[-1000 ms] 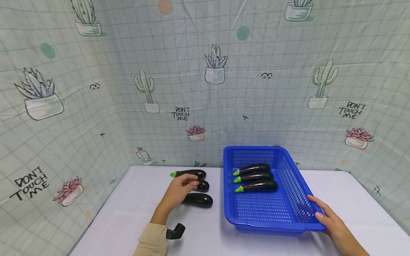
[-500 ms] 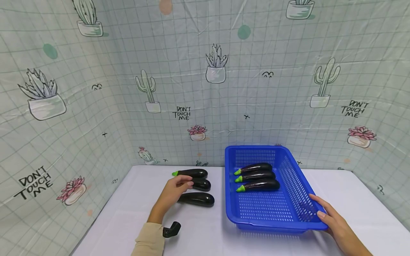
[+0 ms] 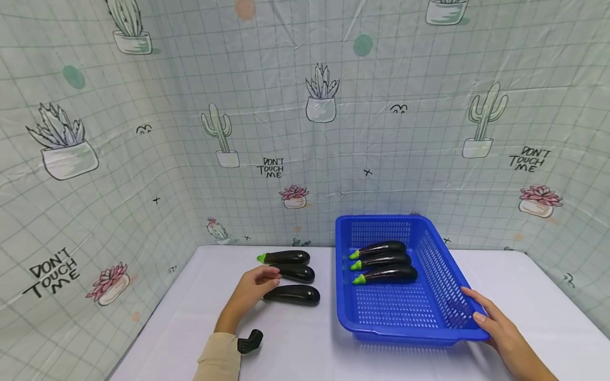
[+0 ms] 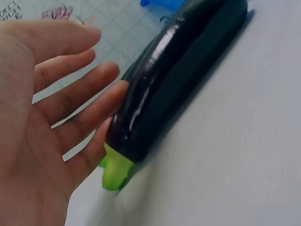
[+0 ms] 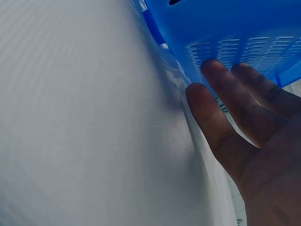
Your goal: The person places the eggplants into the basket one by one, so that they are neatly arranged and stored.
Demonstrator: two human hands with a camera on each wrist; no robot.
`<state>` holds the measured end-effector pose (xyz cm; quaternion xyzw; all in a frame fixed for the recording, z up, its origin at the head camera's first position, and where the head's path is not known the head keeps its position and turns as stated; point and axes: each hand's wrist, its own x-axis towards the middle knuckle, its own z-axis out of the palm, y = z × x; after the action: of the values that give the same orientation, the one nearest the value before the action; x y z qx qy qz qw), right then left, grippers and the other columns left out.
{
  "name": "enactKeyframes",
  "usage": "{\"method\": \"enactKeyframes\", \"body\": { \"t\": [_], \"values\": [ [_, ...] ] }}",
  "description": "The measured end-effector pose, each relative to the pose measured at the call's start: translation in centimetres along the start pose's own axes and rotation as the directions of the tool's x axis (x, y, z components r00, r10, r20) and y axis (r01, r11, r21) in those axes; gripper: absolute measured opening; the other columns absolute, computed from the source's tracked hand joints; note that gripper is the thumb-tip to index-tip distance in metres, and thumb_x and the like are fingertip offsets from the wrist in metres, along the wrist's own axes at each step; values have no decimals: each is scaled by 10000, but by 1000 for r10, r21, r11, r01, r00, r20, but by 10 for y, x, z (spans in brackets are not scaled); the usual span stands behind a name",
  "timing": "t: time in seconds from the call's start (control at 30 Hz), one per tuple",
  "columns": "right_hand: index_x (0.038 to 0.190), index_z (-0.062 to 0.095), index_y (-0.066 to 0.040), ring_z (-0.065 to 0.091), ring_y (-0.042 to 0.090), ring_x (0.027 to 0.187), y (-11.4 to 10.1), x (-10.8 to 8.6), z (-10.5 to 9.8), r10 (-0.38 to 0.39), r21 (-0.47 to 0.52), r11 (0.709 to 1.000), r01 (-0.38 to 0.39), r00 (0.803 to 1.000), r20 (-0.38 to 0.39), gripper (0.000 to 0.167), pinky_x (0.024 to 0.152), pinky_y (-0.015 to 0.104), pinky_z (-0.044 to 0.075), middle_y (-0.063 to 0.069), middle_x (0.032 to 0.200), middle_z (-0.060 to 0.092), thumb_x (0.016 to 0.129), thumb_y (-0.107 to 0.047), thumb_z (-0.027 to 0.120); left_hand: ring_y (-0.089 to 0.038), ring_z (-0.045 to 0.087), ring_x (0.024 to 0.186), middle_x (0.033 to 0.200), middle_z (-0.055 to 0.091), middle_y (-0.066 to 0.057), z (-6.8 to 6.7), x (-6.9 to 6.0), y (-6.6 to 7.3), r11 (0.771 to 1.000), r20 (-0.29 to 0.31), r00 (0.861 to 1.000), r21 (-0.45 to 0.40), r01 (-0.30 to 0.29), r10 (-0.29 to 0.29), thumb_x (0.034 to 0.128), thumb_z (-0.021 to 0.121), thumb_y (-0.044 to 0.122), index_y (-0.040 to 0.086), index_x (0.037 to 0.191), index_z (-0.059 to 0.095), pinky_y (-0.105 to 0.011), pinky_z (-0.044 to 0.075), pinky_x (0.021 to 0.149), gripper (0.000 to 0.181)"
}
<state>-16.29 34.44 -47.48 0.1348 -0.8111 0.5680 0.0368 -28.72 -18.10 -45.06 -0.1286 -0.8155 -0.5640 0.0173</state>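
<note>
Three dark eggplants lie on the white table in the head view: a far one (image 3: 286, 257), a middle one (image 3: 297, 272) and a near one (image 3: 293, 295). My left hand (image 3: 250, 292) hovers over their stem ends with loosely bent fingers and holds nothing. In the left wrist view its spread fingers lie beside an eggplant (image 4: 160, 70) with a green stem; whether they touch cannot be told. My right hand (image 3: 500, 330) grips the right rim of a blue plastic basket (image 3: 345, 317), thumb over the rim, other fingers against the outer wall. Inside are three more eggplants (image 3: 386, 274), side by side.
A black wrist device (image 3: 250, 341) sits at the left sleeve. The white table (image 3: 295, 352) ends at a cactus-printed cloth (image 3: 257, 106) hanging behind and at the sides. The basket stands near that back cloth, right of the loose eggplants.
My left hand has drawn back to the left and slightly down, away from the middle eggplant, showing more of it. The right hand stays on the basket rim.
</note>
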Motion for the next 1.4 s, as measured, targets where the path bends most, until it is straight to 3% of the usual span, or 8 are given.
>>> {"method": "enactKeyframes", "body": {
  "t": [0.23,0.4,0.7,0.87,1.03,1.2,1.33,1.4],
  "values": [
    [1607,207,-159,481,-98,1158,0,-1,-1,-22,7,1000,22,1000,1,516,825,205,525,-231,1431,249,1099,-108,280,-201,649,1004,1085,709,-77,-4,3,-7,997,4,1000,71,-7,7,929,713,99,7,1136,690,-303,511,883,227],
    [1603,198,-125,477,-99,1157,1,-2,-2,-25,0,1000,25,1000,0,512,823,208,528,-254,1414,242,1098,-107,276,-199,645,1019,1104,704,-61,-9,5,-16,994,55,998,105,13,-19,928,719,127,44,1129,702,-361,511,902,219],
    [1606,221,-174,492,-82,1163,1,-2,-2,-47,7,999,47,999,-6,521,829,205,526,-200,1463,266,1094,-89,274,-195,619,1042,1135,693,-52,-15,4,-15,989,148,989,145,-7,-14,938,721,227,48,1150,713,-332,501,900,277],
    [1605,209,-159,466,-113,1161,-1,2,1,14,19,1000,-14,1000,-2,506,839,197,515,-33,1529,232,1105,-143,284,-209,610,1104,1172,685,-43,-24,1,-12,988,206,978,156,-5,-27,952,701,291,66,1184,711,-381,475,965,324],
    [1598,210,-132,446,-132,1153,-3,6,8,58,25,998,-58,998,-3,499,842,202,512,236,1543,170,1108,-178,293,-206,612,1125,1206,677,-77,-35,-6,-14,991,267,963,136,0,-37,965,686,285,43,1227,687,-314,490,937,358],
    [1597,216,-135,437,-139,1160,-4,6,10,46,37,998,-46,999,1,497,846,198,509,83,1541,211,1109,-183,296,-249,610,1152,1237,665,-127,-40,-12,-17,994,298,955,111,-25,-10,962,689,248,16,1266,660,-257,491,912,383],
    [1599,204,-118,477,-104,1160,-3,2,5,15,37,999,-15,1000,5,500,846,200,515,-163,1449,248,1107,-145,286,-256,578,1202,1278,657,-103,-36,-13,-16,990,360,933,136,-48,-4,938,713,275,37,1307,650,-272,456,966,444],
    [1599,199,-112,491,-90,1159,-3,0,1,7,26,1000,-7,1000,2,501,846,200,516,-156,1447,257,1105,-129,280,-248,556,1230,1293,654,-69,-32,-12,-16,986,387,922,155,-59,-5,920,731,290,65,1319,652,-324,426,1018,464]
  ]
}}
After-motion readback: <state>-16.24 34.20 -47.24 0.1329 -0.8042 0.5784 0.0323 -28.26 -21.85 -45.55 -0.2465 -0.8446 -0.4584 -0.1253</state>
